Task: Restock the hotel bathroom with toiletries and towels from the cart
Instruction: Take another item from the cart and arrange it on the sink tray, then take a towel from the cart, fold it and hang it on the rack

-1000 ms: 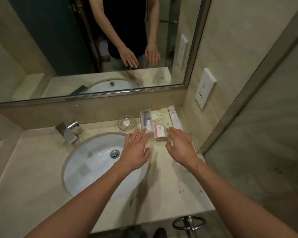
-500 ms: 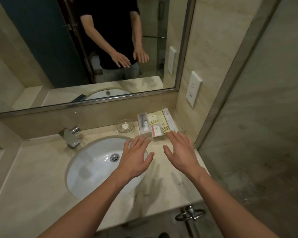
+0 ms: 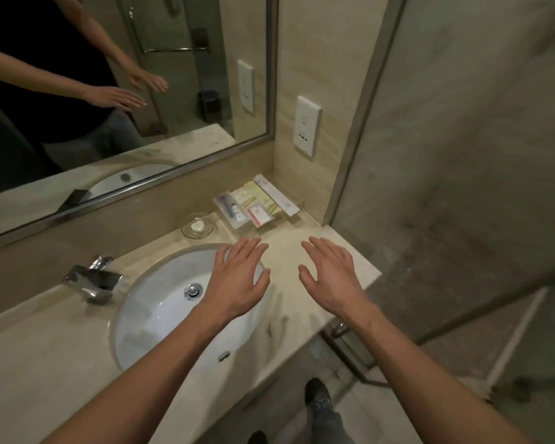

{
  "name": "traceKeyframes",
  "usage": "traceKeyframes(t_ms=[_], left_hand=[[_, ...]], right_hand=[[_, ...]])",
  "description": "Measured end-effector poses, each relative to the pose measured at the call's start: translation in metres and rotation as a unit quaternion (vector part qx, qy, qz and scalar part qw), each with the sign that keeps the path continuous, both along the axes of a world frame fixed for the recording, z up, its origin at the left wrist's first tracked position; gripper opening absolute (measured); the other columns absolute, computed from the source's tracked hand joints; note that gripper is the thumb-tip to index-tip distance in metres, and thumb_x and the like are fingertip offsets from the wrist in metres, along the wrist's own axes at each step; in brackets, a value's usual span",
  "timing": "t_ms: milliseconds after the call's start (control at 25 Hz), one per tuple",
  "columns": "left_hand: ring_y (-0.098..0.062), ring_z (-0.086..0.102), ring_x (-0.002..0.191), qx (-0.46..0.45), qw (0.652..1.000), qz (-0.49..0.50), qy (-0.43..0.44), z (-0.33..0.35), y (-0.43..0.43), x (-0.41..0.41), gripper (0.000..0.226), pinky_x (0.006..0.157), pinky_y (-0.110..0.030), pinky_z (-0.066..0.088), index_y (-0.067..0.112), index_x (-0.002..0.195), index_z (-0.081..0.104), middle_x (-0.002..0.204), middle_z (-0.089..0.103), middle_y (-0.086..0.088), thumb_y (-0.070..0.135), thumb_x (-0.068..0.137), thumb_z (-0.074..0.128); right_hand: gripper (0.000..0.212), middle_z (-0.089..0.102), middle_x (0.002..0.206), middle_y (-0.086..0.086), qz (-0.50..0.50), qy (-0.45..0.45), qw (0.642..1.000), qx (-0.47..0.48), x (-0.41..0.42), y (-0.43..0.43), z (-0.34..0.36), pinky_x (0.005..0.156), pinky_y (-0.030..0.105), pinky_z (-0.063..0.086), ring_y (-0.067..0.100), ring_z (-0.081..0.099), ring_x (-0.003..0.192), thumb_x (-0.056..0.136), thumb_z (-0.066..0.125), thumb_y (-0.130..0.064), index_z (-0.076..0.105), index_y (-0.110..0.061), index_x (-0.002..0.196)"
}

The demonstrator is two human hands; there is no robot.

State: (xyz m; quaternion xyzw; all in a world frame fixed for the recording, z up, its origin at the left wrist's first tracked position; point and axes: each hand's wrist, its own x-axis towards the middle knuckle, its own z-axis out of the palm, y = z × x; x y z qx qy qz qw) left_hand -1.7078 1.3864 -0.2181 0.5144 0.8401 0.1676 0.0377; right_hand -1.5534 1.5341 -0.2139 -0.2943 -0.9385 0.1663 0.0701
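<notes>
A clear tray (image 3: 293, 219) in the back right corner of the marble counter (image 3: 45, 363) holds several packaged toiletries (image 3: 253, 205). A small round soap lies in a glass dish (image 3: 198, 226) left of the tray. My left hand (image 3: 237, 278) hovers flat over the right rim of the white sink (image 3: 161, 312), fingers straight, holding nothing. My right hand (image 3: 330, 277) is spread flat above the counter, just short of the tray, also empty.
A chrome tap (image 3: 93, 280) stands left of the sink. A mirror (image 3: 109, 91) runs along the back wall. A white socket plate (image 3: 306, 129) sits on the right wall. A glass shower partition (image 3: 462, 187) bounds the counter's right end. My shoe (image 3: 318, 395) shows on the floor below.
Both hands have drawn back from the tray toward me and now hover apart from it. The view has swung left and tilted, showing more floor and the shower glass.
</notes>
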Motion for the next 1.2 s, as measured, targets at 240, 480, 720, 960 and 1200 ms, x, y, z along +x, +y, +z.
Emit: traceKeyframes(t_ms=[240,480,720,960,1200], left_hand=[[-0.014,0.016,0.151,0.002,0.994,-0.107,0.002,0.011,0.003,0.038,0.053,0.122,-0.037,0.002,0.026,0.152,0.036,0.162,0.027,0.006,0.042,0.101,0.041],[-0.013,0.018,0.151,0.006,0.978,-0.208,0.023,0.022,0.019,0.108,0.054,0.120,-0.036,0.004,0.025,0.150,0.038,0.162,0.029,0.006,0.044,0.100,0.039],[-0.016,0.027,0.148,-0.006,0.953,-0.298,0.053,0.026,0.029,0.213,0.069,0.120,-0.039,0.014,0.023,0.147,0.044,0.158,0.037,0.004,0.054,0.090,0.021],[-0.018,0.033,0.146,-0.022,0.928,-0.368,0.051,0.024,0.020,0.342,0.070,0.118,-0.040,0.020,0.022,0.146,0.048,0.156,0.041,0.002,0.054,0.087,0.027],[-0.015,0.027,0.149,-0.012,0.904,-0.424,0.048,0.020,0.003,0.449,0.075,0.121,-0.038,0.013,0.023,0.149,0.042,0.159,0.036,0.004,0.056,0.086,0.020]], right_hand=[[0.056,0.031,0.161,0.001,-0.087,0.011,0.996,0.015,0.059,-0.036,0.011,0.123,0.040,0.011,0.018,0.018,0.151,0.100,0.045,-0.039,0.037,-0.020,0.152],[0.055,0.037,0.158,0.001,-0.179,0.032,0.983,0.035,0.145,-0.054,0.025,0.119,0.036,0.012,0.018,0.025,0.148,0.099,0.049,-0.038,0.041,-0.019,0.150],[0.055,0.033,0.160,0.000,-0.264,0.030,0.964,0.030,0.263,-0.077,0.023,0.121,0.037,0.010,0.016,0.021,0.149,0.101,0.044,-0.040,0.036,-0.020,0.152],[0.056,0.028,0.162,-0.003,-0.333,0.020,0.942,0.016,0.400,-0.115,0.013,0.123,0.038,0.009,0.013,0.017,0.150,0.102,0.042,-0.041,0.033,-0.022,0.154],[0.056,0.030,0.161,-0.004,-0.395,0.023,0.918,0.023,0.504,-0.160,0.014,0.120,0.034,0.008,0.011,0.018,0.149,0.102,0.042,-0.040,0.034,-0.022,0.154]])
